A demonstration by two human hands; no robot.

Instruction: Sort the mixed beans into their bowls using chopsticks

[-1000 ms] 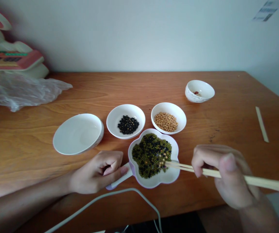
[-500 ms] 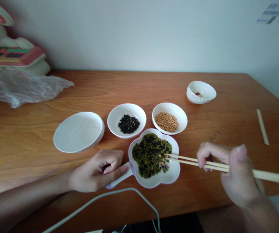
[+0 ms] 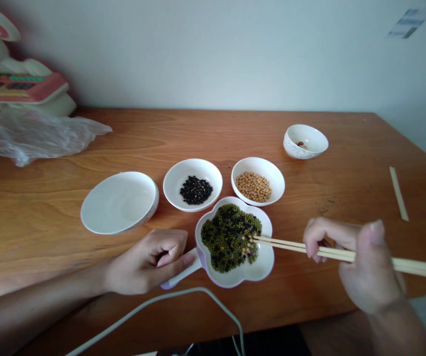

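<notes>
lower left of centre, the clenched left hand (image 3: pixel 149 264) presses its thumb on the handle (image 3: pixel 190 271) of the scalloped dish (image 3: pixel 262 269); lower right, the right hand (image 3: pixel 357 262) grasps chopsticks (image 3: pixel 287 244), tips at mixed beans (image 3: pixel 228 237) in the dish; picking out a bean seems in hand, calling next for a steady pinch; beyond, mid-frame, stand the black-bean bowl (image 3: pixel 174 181) and yellow-bean bowl (image 3: pixel 273 176)

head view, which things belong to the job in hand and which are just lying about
Likely the job:
- chopsticks, in the right hand
- dish, left hand on its handle
- black-bean bowl
- tan-bean bowl
- left bowl
- far bowl

Probably lying about:
- bag
- toy
- cable
- pale strip
</notes>
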